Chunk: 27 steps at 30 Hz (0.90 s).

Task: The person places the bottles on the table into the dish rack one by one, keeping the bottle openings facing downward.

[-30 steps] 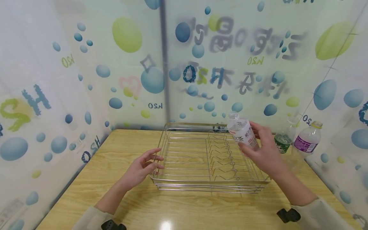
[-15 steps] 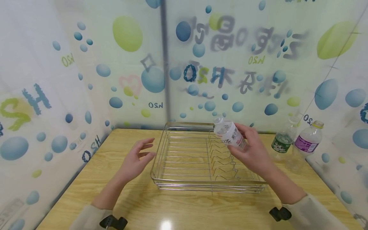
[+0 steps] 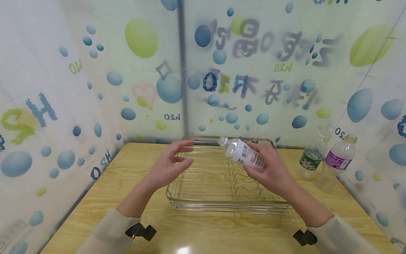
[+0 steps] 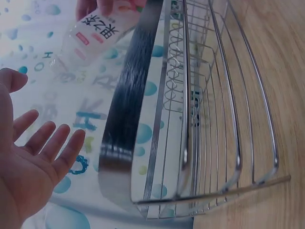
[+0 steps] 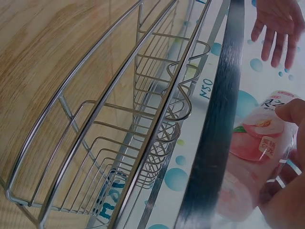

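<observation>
My right hand (image 3: 269,167) grips a clear plastic bottle (image 3: 245,154) by its lower half, above the wire dish rack (image 3: 203,201). The bottle has a white label with a peach picture, and it leans with its neck to the left. No cap shows on its mouth. My left hand (image 3: 169,164) is raised over the rack's left side, fingers extended and apart, holding nothing. In the left wrist view the left hand (image 4: 33,162) faces the bottle (image 4: 95,36) with its palm open. In the right wrist view the thumb (image 5: 291,112) lies across the bottle's label.
Two more clear bottles stand on the wooden table (image 3: 104,190) right of the rack, one with a green label (image 3: 311,158) and one with a purple label (image 3: 337,159) and yellow neck ring. A patterned curtain (image 3: 152,70) hangs behind the table and along both sides.
The right hand has carried the bottle leftward over the rack, tipping it further over. My left hand has let go of the rack's left rim and moved up and right toward the bottle.
</observation>
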Tool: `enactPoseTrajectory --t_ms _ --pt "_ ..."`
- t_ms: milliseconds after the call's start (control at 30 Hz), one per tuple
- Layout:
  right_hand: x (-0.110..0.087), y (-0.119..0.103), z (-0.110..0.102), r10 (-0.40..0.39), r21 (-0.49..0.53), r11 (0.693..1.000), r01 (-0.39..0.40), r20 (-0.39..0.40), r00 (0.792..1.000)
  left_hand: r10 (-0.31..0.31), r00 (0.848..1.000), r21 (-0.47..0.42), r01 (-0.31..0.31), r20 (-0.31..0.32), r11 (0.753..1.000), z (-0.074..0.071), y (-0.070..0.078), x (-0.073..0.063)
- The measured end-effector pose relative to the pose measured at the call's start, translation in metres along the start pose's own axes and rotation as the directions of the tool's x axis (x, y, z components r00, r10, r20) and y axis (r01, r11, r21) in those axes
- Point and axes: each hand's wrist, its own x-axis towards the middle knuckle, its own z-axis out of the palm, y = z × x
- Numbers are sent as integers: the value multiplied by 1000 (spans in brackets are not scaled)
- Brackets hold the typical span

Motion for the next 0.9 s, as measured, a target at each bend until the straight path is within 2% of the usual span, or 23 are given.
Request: enactPoseTrajectory --t_ms 167,433,633,767,900 --pt "0 -3 2 -27 -52 998 29 34 999 39 997 -7 -38 65 999 17 9 15" --pt "-2 -5 8 -155 -88 983 162 80 985 72 980 103 -92 185 990 41 11 37" --pt "-3 -8 13 -217 -143 962 231 107 970 80 966 207 -134 247 969 53 11 41" --pt "-3 -11 13 -233 -162 955 250 117 965 110 961 249 -175 253 953 57 13 41" --pt "-3 -10 14 -253 -193 943 273 119 960 105 962 254 -170 251 952 59 14 40"
